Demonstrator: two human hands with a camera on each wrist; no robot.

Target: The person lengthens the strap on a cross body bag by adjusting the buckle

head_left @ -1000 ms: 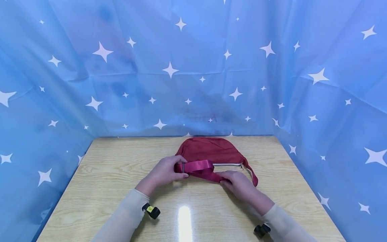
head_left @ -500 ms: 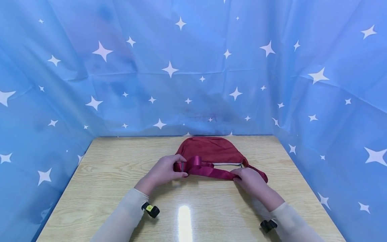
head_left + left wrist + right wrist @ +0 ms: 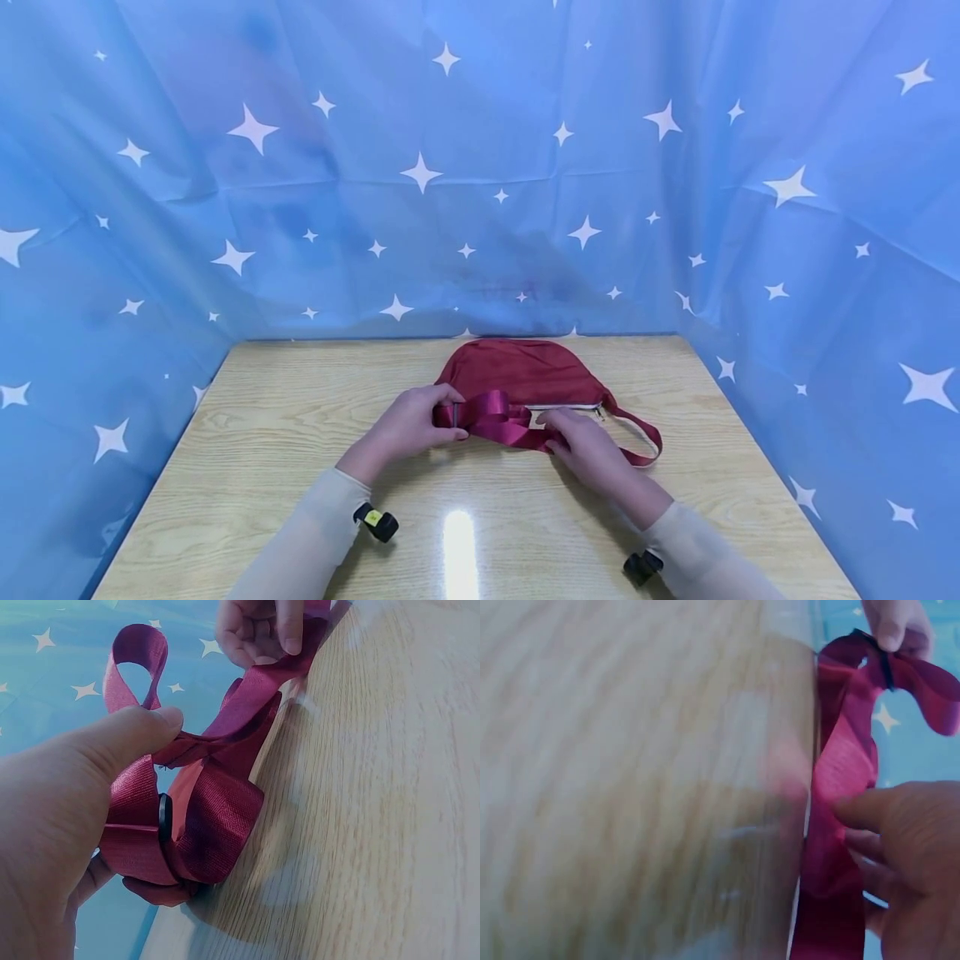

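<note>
A dark red waist bag (image 3: 517, 371) lies at the back of the table, its silver zipper (image 3: 566, 407) facing the person. From it runs a shiny magenta strap (image 3: 498, 429), looped in front of the bag. Thumb and fingers of my left hand (image 3: 408, 423) hold the strap at a black slider buckle (image 3: 165, 817), with a loop standing up beside the thumb in the left wrist view. Farther right, my right hand (image 3: 588, 450) pinches the strap between thumb and fingers; those fingertips are partly hidden behind it in the right wrist view.
The wood-grain table (image 3: 285, 417) carries a bright glare patch near the front. A blue curtain (image 3: 480, 208) with white stars closes off the back and both sides. At the right, a strap loop (image 3: 651, 433) lies beside the bag.
My right hand slid right along the strap, pulling it straighter, then came back left. The loop by my left hand changed shape and now stands higher. My left hand stayed in place.
</note>
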